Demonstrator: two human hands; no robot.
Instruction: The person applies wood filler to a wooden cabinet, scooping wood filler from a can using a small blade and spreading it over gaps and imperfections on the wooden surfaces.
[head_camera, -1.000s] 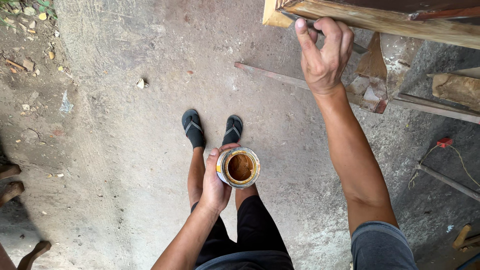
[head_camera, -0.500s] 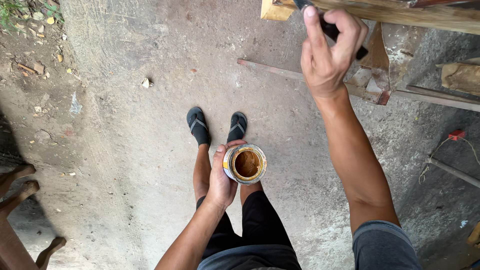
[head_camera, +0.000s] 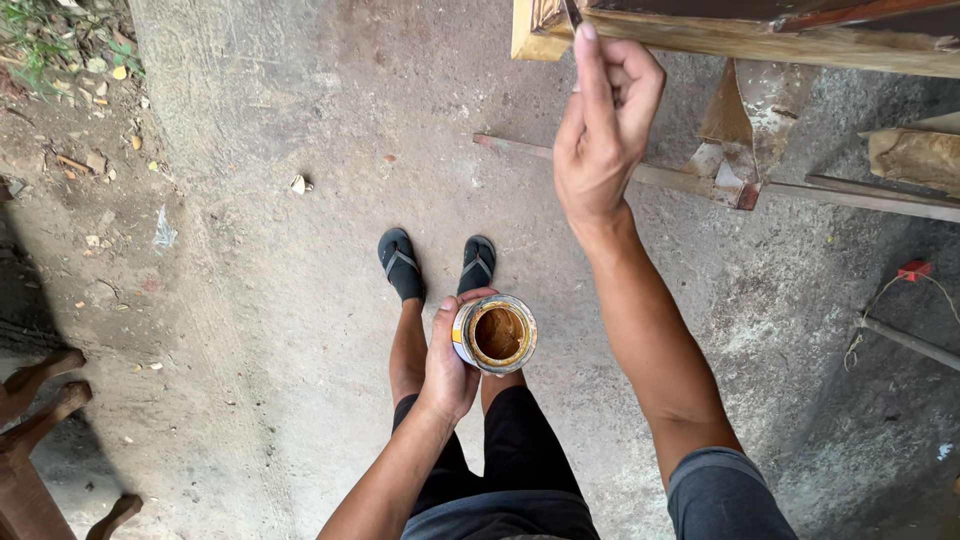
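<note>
Brown paste fills the open tin (head_camera: 495, 334) that your left hand (head_camera: 447, 368) grips, fingers wrapped round its side, above your black sandals (head_camera: 437, 265). Your right hand (head_camera: 600, 140) pinches a thin tool (head_camera: 572, 14) against the wooden frame (head_camera: 740, 35). Planks (head_camera: 860, 195) and a red-capped cord (head_camera: 912, 270) lie on the concrete floor (head_camera: 280, 250) nearby.
</note>
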